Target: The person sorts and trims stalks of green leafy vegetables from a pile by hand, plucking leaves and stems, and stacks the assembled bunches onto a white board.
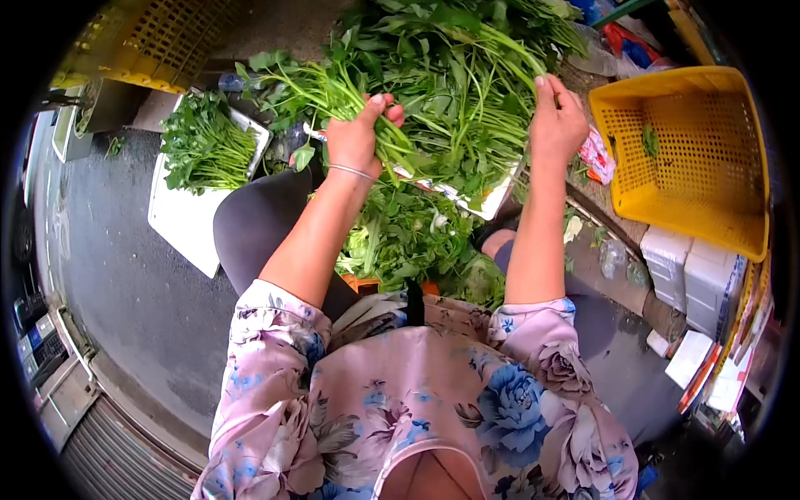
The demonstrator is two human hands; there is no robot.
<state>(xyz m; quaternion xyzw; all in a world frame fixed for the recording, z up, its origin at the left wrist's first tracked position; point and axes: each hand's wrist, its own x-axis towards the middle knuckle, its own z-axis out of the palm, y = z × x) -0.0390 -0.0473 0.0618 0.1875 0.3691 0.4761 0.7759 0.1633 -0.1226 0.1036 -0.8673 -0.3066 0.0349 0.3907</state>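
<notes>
A bunch of leafy green stems (337, 87) is gripped in my left hand (357, 137), its leaves pointing up and left. My right hand (557, 121) pinches the end of a green stem (517, 54) at the right side of a large heap of greens (442, 83). That heap lies on a white board (497, 196), whose near edge shows. Below it, between my knees, sits a lower pile of leaves and trimmings (417, 233). To the left, a neat bundle of greens (212, 142) rests on a white foam lid (187, 221).
A yellow plastic basket (683, 87) with a few leaf scraps stands at the right, above white foam boxes (687, 271). Another yellow crate (154, 37) is at upper left. Wet grey pavement (125, 250) stretches along the left. A clear plastic cup (612, 258) lies at right.
</notes>
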